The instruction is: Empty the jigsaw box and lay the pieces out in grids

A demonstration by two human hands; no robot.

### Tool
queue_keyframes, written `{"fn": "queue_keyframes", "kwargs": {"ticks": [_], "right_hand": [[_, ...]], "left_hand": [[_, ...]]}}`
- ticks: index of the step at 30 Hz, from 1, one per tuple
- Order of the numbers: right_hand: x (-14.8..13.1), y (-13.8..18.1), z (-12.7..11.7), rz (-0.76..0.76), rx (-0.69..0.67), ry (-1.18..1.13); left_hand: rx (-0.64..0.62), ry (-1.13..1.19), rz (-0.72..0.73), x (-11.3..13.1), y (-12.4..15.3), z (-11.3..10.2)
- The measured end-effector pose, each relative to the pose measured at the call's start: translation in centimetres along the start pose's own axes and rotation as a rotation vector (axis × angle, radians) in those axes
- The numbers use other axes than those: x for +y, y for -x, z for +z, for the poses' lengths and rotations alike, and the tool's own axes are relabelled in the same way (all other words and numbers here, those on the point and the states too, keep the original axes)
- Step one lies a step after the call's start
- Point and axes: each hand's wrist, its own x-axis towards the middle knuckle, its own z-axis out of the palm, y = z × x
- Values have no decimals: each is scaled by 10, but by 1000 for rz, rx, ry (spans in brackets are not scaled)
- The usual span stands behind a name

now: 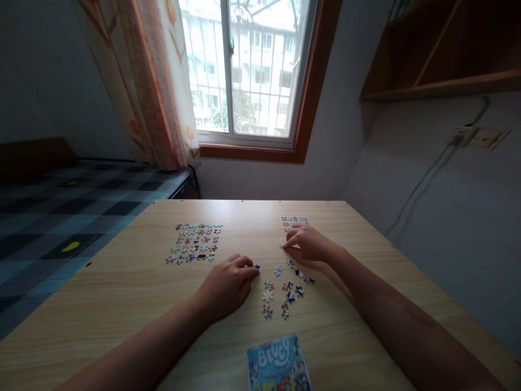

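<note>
My left hand [230, 282] rests low over the middle of the table, its fingertips pinched on a dark blue jigsaw piece [257, 268]. Farther out on the right, my right hand [306, 241] is closed at the fingertips on a small pale jigsaw piece [281, 246] at the table surface. Between and in front of the hands lie loose jigsaw pieces [267, 296], several of them white, blue or multicoloured. Rows of spaced pieces [197, 239] are laid out at the left. Another group of pieces [293, 219] sits beyond my right hand, which partly hides it.
A blue Bluey puzzle box [279, 365] lies at the near edge of view on the wooden table [134, 282]. Left of the table stands a bed with a checked cover [109, 187]. A window [260, 70] and curtain [150, 81] are behind; a cable [419, 187] hangs at right.
</note>
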Motion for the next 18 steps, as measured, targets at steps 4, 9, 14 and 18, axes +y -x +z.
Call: {"fn": "queue_keyframes", "kwargs": {"ticks": [4,9,14,18], "right_hand": [[25,13,-4,197,-78,0],[41,25,-2,358,-33,45],[39,21,9,464,35,118],[39,15,19,494,56,133]], "left_hand": [[-18,-3,-3,-1,0,0],[-33,-17,-15,0,0,-1],[-40,-19,0,0,-1,-1],[-54,-11,3,0,-1,-2]]}}
